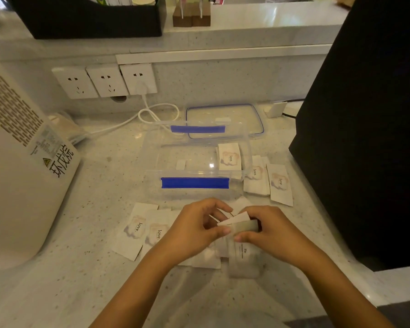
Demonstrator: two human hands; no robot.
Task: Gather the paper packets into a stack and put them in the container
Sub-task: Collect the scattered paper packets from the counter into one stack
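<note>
White paper packets printed with "love" lie scattered on the speckled counter. Two overlap at the left [137, 229], others lie under my hands [243, 254], and more sit right of the container [279, 183]. The clear plastic container [152, 159] with blue clips stands open in the middle, one packet [230, 157] inside at its right end. My left hand [194, 229] and my right hand [268, 230] meet in front of the container, both pinching a small stack of packets [239, 222] held on edge.
The container's clear lid [225, 119] with a blue rim lies behind it. A white appliance [17, 166] stands at the left, a large black object [365, 138] at the right. Wall sockets [104, 81] and a white cable [156, 114] are at the back.
</note>
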